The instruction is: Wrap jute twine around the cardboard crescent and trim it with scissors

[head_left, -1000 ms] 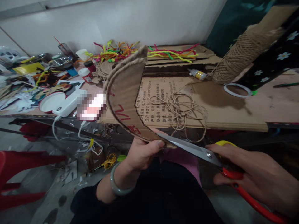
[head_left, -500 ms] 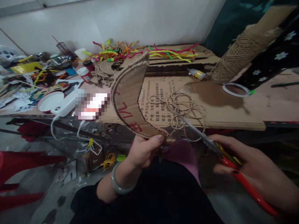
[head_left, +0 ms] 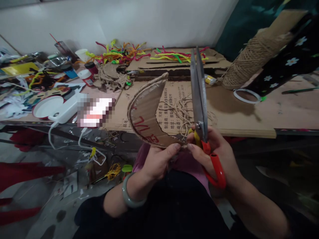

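A crescent-shaped cardboard cutout point(head_left: 147, 119) has twine laid along its outer edge and red characters on its face. My left hand point(head_left: 160, 161), closed with the thumb on top, grips it near its lower tip. At that tip the thumb and fingertips of my right hand point(head_left: 216, 154) touch the cardboard or the twine end; which one I cannot make out. Scissors point(head_left: 199, 96) with red and yellow handles sit in my right hand, blades pointing up and slightly apart. Behind the crescent, loose twine point(head_left: 180, 114) lies tangled on a printed cardboard sheet point(head_left: 236, 122).
A big twine spool point(head_left: 245, 59) leans at the right beside a white ring point(head_left: 247, 96). Coloured pipe cleaners point(head_left: 174, 56) lie at the back. Paint jars point(head_left: 86, 77), a white power bank point(head_left: 69, 106) and a blurred-out phone point(head_left: 96, 113) are on the left. A red stool point(head_left: 27, 176) stands below.
My right hand has moved left to the crescent's lower tip, and the scissors have swung from slanting left to upright. The crescent has shifted slightly right and down in view.
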The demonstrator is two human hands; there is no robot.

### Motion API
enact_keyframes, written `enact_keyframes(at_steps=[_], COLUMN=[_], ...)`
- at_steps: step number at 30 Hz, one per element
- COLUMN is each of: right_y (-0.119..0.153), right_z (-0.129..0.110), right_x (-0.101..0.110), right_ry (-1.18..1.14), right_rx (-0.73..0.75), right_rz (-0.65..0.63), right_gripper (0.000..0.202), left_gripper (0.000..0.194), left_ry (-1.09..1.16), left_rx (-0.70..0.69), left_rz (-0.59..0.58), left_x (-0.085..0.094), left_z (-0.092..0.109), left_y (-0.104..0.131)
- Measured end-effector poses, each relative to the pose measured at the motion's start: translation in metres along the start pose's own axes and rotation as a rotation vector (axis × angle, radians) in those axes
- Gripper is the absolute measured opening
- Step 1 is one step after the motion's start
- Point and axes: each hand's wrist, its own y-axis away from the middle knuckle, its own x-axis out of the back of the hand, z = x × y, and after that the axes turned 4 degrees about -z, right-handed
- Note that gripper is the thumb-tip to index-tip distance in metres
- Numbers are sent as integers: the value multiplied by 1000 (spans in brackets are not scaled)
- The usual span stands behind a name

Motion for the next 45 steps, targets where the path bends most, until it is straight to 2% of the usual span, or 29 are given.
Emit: enact_keyframes(at_steps=[3, 6, 9, 12, 16, 18, 23, 26, 29, 32, 36, 39, 42, 45], right_y=[-2, -4, -5, -4, 3, 10, 25, 30, 36, 41, 44, 48, 50, 44], right_z=[0, 1, 3, 7, 9, 9, 9, 12, 13, 13, 26, 45, 57, 54], right_x=[-2, -2, 1, 9, 24, 30, 43, 54, 64, 68, 66, 60, 52, 47], right_ry=[-30, -73, -114, -114, -29, 14, 109, 170, 85, -54, -124, -80, 36, 17], right_rx=[16, -9, -28, -50, -73, -106, -160, -140, -157, -198, -351, -434, -388, -292], right_rz=[4, -9, -10, -14, -32, -35, 28, -55, -108, -12, 26, -14, -66, -16], right_gripper=[31, 30, 31, 32, 32, 32, 23, 27, 35, 36, 36, 38, 45, 39], left_gripper=[29, 46, 55, 46, 39, 36, 30, 26, 27, 31, 26, 23, 24, 23], left_ry=[33, 17, -3, 31, 24, -33, -170, -264, -232, -121, 35, 93, 105, 108], left_rx=[-7, -70, -86, -29, 77, 84, 94, 135, 159, 187, 196, 204, 213, 231], left_rz=[-22, -40, -44, 58, 284, 315, 208, 156, 102, 44, -11, -2, -16, -94], left_x=[1, 2, 7, 13, 24, 27, 33, 35, 35, 31, 25, 21, 18, 13], left_z=[-6, -10, -5, 8, 29, 37, 44, 44, 43, 42, 39, 34, 27, 20], left_y=[-2, -3, -3, -4, -8, -11, -12, -9, -7, -6, -6, -5, -4, -2])
